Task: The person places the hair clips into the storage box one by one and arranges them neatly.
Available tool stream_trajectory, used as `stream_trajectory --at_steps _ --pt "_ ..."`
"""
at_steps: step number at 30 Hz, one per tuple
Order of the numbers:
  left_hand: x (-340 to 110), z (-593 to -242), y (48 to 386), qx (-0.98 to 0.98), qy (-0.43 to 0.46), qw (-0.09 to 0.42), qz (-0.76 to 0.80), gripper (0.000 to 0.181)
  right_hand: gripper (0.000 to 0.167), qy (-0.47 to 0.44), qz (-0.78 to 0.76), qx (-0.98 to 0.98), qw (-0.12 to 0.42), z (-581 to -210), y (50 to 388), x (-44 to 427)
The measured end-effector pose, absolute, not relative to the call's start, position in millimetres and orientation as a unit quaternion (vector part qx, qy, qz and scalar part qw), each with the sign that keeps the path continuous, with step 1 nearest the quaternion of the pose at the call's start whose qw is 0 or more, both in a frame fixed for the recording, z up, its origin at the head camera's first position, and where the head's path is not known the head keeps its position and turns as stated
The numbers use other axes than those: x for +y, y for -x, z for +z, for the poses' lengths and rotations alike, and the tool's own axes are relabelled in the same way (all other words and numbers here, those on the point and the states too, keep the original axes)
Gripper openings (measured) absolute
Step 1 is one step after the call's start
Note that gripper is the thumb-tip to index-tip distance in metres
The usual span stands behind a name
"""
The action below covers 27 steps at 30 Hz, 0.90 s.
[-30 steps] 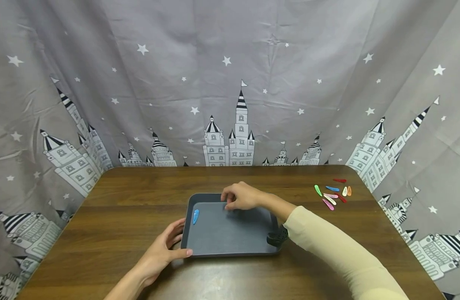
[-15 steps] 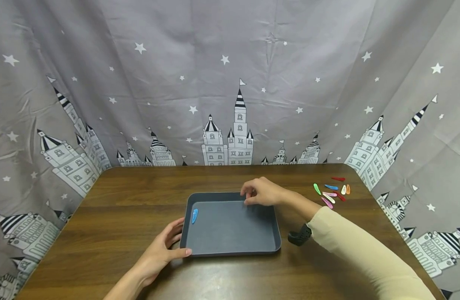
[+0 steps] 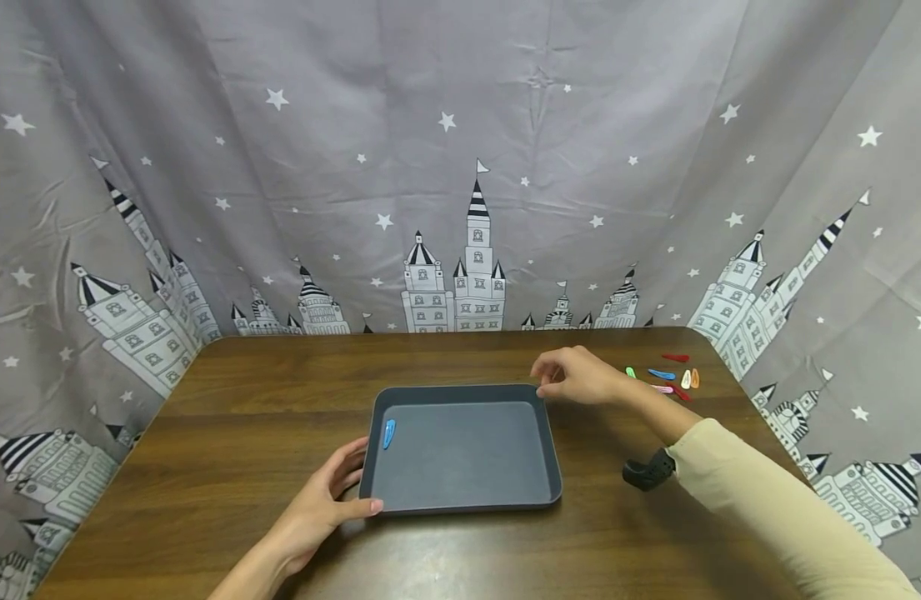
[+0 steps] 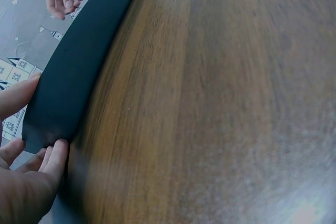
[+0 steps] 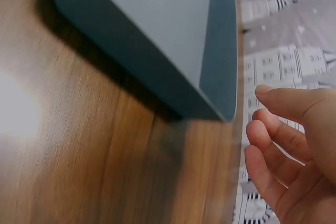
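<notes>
One clip (image 3: 388,434) is in, by the tray's (image 3: 468,462) left edge; other clips (image 3: 661,374) lie near the table's (image 3: 265,392) far right corner. Left hand (image 3: 323,502) grips tray; right hand (image 3: 578,377), loosely curled, is empty.

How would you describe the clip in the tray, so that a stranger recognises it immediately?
On the wooden table sits a grey tray. Inside, near its left wall, lies a blue hair clip, the only clip within the tray.
</notes>
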<state>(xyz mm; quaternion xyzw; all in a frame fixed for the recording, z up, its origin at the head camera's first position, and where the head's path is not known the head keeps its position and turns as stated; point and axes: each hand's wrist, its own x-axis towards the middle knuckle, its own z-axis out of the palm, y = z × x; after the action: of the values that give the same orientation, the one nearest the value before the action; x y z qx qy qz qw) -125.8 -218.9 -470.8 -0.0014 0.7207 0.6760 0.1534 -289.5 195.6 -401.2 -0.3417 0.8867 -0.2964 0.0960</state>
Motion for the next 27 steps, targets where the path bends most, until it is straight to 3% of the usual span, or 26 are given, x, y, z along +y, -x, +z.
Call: stream_trajectory --at_steps 15,27 --pt "-219.4 -470.4 127.7 0.724 -0.006 0.152 0.673 0.092 0.018 0.267 -0.275 0.922 0.046 -409.1 289.3 263.3" --pt "-220.0 -470.8 126.1 0.724 -0.003 0.156 0.672 0.092 0.026 0.194 -0.264 0.944 0.050 -423.7 291.6 318.6"
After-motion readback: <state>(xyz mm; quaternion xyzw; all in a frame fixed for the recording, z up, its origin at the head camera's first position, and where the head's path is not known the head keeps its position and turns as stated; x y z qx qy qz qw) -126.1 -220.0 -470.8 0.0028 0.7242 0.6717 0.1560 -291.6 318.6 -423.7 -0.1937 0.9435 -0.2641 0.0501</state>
